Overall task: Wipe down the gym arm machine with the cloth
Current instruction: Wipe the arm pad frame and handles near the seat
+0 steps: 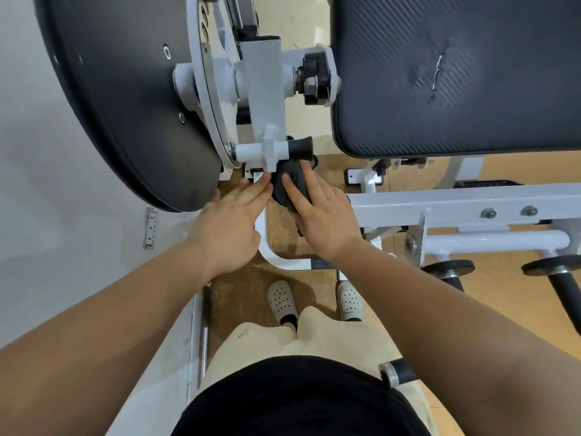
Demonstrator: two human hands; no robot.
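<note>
cloth (290, 188): dark, bunched just under the gym machine's white lever arm (264, 89), below its black grip (300, 147) | right hand (320, 215): curled over cloth, grasping it | left hand (229, 221): released, straight fingertips touching cloth's left edge | black pad (456, 73): far right

No legible text anywhere.
</note>
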